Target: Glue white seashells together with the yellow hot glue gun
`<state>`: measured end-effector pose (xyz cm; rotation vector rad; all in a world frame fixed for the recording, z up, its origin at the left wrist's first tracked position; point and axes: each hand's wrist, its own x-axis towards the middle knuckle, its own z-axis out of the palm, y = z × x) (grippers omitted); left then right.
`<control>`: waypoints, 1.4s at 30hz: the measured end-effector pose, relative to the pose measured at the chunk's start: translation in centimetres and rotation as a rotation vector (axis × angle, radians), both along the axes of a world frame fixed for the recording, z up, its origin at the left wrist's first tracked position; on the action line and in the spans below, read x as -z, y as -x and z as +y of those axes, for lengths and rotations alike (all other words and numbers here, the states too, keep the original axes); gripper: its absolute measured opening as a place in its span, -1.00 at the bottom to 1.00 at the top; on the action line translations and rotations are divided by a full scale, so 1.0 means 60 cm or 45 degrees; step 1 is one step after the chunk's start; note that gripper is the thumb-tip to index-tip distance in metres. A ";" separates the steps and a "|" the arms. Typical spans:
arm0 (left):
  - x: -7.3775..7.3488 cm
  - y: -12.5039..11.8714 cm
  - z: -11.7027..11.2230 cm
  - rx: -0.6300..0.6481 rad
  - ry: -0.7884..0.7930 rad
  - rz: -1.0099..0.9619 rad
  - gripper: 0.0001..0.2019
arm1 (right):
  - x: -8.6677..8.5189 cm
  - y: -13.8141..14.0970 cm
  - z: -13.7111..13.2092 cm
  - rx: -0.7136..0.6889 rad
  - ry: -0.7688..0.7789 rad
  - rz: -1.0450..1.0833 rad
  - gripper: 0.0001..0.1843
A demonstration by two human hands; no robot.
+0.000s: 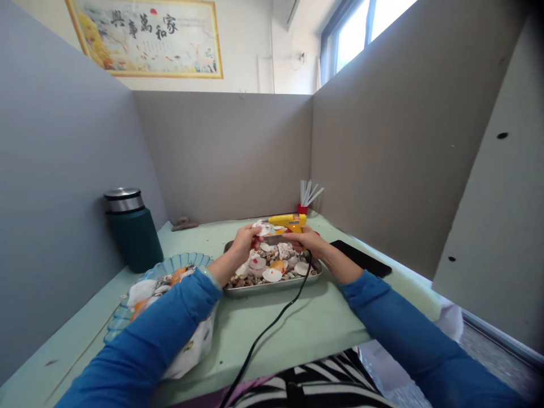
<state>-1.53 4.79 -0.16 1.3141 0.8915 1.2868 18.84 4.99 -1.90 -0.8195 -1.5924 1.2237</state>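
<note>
Pinched in my left hand (246,240) is a pale seashell (262,228) with darker marks. My right hand (309,240) grips a yellow glue gun (285,220), its nozzle pointing left at the shell; whether the tip touches it I cannot tell. From the gun's handle a black cord (278,317) runs down toward my lap. Below both hands lies a metal tray (272,287) heaped with small shells, several larger white and orange ones on top. Part of the tray's far side is hidden behind my hands.
A blue scalloped dish (117,323) of shells sits at left, partly under my left sleeve. Behind it stands a dark green bottle (135,241). Glue sticks (308,194) stand in a red holder (302,209) at the back. A flat black object (361,258) lies right. Grey partitions (229,153) enclose the table.
</note>
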 end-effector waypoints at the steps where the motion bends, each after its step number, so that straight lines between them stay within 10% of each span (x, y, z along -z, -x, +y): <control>1: 0.000 0.000 0.000 -0.009 -0.004 -0.016 -0.86 | -0.001 0.000 -0.001 -0.005 0.012 0.002 -0.67; 42: 0.006 0.000 0.003 0.085 -0.005 0.074 -0.81 | 0.002 0.001 0.003 0.023 -0.024 -0.031 -0.67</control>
